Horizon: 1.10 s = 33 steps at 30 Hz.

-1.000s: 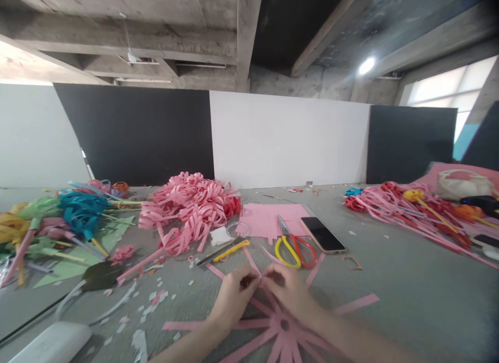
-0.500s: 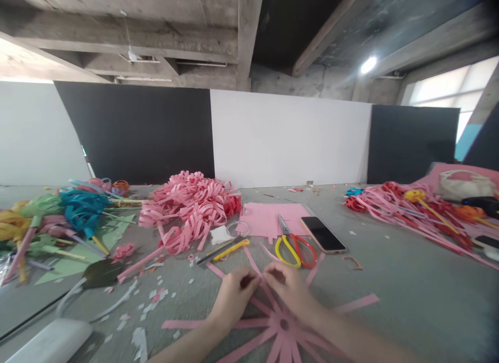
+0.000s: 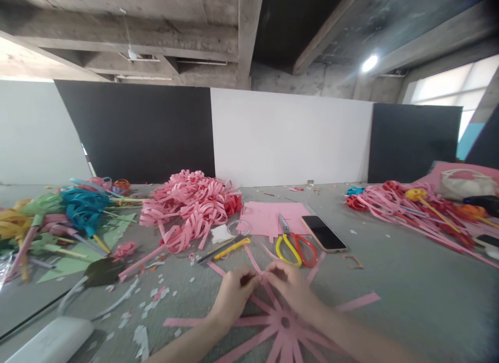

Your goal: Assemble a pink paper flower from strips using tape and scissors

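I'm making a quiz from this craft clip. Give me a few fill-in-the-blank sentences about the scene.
1. Both hands, the left hand and the right hand, pinch a strip of the ____ paper star.
2. The scissors have one yellow handle and one ____ handle.
3. The phone lies screen ____.

Missing words: pink; red; up

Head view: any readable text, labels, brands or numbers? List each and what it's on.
None readable.
Phone: screen dark, no text.
Scissors and yellow-handled knife: no marking can be made out.
Pink paper sheets and the pink paper star that the left hand and right hand pinch: plain.
White and black wall boards: blank.
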### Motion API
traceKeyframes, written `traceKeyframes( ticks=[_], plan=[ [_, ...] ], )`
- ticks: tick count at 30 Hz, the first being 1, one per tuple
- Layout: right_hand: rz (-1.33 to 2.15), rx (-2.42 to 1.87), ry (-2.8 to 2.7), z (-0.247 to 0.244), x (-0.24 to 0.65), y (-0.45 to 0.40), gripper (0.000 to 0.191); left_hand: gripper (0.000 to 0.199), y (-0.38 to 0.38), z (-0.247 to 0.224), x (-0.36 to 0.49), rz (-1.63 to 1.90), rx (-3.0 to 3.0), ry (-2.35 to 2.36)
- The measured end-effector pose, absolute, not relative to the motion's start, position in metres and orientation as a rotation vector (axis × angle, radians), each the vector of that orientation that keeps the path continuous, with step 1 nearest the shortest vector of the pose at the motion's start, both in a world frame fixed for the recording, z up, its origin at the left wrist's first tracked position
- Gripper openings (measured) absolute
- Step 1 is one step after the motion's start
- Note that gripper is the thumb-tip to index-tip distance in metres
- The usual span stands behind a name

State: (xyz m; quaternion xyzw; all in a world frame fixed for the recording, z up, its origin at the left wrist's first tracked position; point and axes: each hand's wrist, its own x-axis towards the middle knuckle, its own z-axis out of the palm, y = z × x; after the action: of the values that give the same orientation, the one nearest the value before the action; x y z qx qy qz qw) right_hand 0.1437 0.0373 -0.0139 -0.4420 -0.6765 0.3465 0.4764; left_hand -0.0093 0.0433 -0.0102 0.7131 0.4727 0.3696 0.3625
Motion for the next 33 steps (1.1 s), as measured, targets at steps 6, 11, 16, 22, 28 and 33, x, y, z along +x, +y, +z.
traceKeyframes(
  ticks=[6, 11, 16, 22, 28, 33],
  plan=[
    [0.853, -1.072, -1.606, -0.014, 0.144, 0.038, 0.014, 0.019, 0.036, -0.002, -0.01, 1.137, 1.949, 1.235],
    [0.818, -1.022, -1.677, -0.014, 0.144, 0.036, 0.014, 0.02, 0.027, -0.004, -0.009, 1.181, 2.205, 1.167],
    [0.785, -0.996, -1.763, -0.012, 0.142, 0.034, 0.014, 0.021, 0.03, -0.012, -0.009, 1.145, 2.205, 1.263],
    [0.732, -0.995, -1.812, -0.01, 0.142, 0.034, 0.012, 0.023, 0.031, -0.006, -0.008, 1.077, 2.14, 1.233],
    [0.708, -0.987, -1.829, -0.009, 0.142, 0.035, 0.013, 0.023, 0.03, -0.003, -0.008, 1.056, 2.127, 1.218],
    [0.671, -0.986, -1.826, -0.009, 0.142, 0.035, 0.012, 0.024, 0.03, -0.003, -0.009, 1.05, 2.126, 1.222]
  ],
)
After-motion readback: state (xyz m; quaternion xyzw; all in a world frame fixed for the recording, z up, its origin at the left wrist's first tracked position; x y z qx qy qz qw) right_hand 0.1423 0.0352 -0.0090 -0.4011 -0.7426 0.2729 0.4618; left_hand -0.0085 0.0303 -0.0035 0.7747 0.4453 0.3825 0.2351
